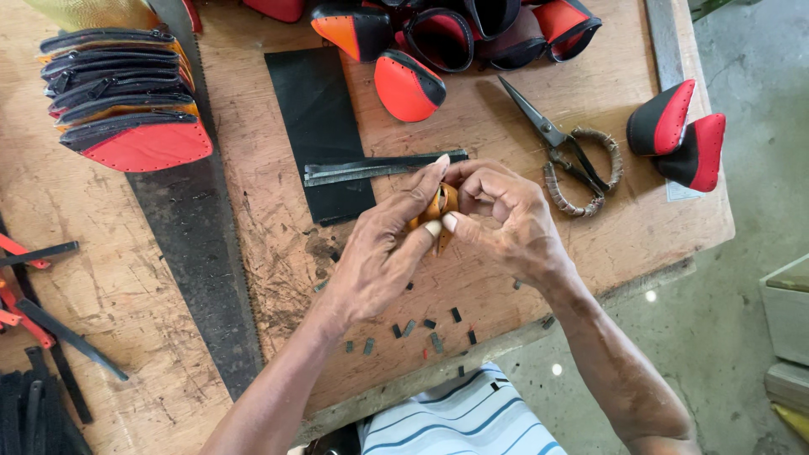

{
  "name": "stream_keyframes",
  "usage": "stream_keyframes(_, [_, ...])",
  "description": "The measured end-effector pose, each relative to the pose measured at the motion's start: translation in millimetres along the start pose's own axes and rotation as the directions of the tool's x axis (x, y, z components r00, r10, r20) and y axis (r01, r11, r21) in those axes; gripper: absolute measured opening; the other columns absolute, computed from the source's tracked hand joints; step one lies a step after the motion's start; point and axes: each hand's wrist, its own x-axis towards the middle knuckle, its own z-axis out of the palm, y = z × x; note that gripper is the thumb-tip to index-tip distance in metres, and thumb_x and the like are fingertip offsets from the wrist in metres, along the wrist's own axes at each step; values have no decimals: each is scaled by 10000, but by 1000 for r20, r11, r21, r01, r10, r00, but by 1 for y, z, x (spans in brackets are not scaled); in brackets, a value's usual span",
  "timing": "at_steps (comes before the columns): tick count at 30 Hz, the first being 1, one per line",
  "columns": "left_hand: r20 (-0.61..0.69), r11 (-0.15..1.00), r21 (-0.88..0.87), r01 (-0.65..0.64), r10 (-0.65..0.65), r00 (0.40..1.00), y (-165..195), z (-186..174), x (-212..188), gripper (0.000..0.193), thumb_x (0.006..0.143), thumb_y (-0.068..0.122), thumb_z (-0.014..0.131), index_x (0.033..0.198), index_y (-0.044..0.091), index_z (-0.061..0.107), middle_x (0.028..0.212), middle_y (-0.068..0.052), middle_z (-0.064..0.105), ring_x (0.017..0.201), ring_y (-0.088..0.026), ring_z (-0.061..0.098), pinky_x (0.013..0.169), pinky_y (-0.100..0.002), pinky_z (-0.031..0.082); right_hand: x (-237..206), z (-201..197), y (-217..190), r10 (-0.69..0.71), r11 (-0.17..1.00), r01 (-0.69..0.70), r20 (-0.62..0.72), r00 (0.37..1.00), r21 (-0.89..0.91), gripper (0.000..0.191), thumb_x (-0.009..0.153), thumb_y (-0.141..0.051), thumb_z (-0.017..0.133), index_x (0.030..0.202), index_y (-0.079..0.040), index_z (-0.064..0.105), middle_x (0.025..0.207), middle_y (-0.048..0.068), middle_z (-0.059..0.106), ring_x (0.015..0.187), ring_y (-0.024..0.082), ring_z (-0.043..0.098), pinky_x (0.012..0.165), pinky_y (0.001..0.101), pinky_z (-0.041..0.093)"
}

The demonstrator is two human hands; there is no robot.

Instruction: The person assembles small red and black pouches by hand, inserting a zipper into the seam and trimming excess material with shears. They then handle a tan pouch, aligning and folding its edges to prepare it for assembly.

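Together, both hands pinch a small orange leather piece (442,205) above the wooden table (590,244), near its front edge. The left hand (383,248) grips it from the left with thumb and fingers; the right hand (506,215) clasps it from the right, fingers curled. Just beyond lie zipper strips (371,167) on a black sheet (320,126). Scissors (560,147) rest to the right, a stack of red-and-black pouches (126,101) far left, and a saw blade (198,244) beside it.
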Motion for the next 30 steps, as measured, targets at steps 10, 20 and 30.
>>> stream_keyframes(10, [26,983,183,29,-35,999,5,-5,3,532,1064,314,482,1566,157,404,1419,-144,607,1265,-295,621,1069,-412,495,-3,-8,5,-29,996,30,15,999,-85,195,908,-172,757,933,-2,664,1340,147,635,1226,205,641,1064,372,582])
stream_keyframes(20, [35,987,158,6,-12,999,12,-5,3,512,1035,248,524,1534,159,451,1434,-135,615,1210,-274,665,992,-393,561,-3,-11,0,74,996,-71,55,996,-46,178,861,-121,761,851,4,635,1305,131,605,1076,154,633,922,297,579])
stream_keyframes(30, [9,1000,12,7,-7,1000,11,-7,4,488,1019,270,568,1491,158,520,1422,-124,646,1224,-262,674,1014,-391,559,2,-15,-2,34,999,-33,116,993,-6,167,936,-127,724,920,21,648,1332,121,570,1149,141,615,989,307,569])
